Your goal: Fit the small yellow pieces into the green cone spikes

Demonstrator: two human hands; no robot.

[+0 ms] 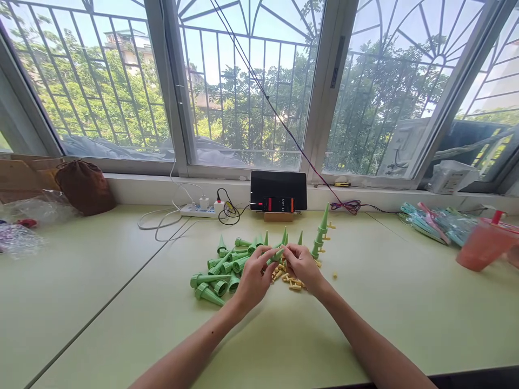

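Note:
My left hand (256, 273) holds a green cone-shaped piece (277, 255) between thumb and fingers. Pinched against the same cone, my right hand (300, 266) has its fingertips on a small part that is mostly hidden. Several green cones (219, 267) lie in a pile beside and behind my left hand. Small yellow pieces (295, 283) are scattered on the table under my hands. Behind my right hand stands a stack of green cones (319, 240) with yellow pieces sticking out of its side.
A tablet (278, 186) with a phone in front stands by the window. A power strip (203, 210) with cables is left of it. A brown pouch (85, 186) sits back left; bagged items (430, 222) and a red cup (482, 243) are at right.

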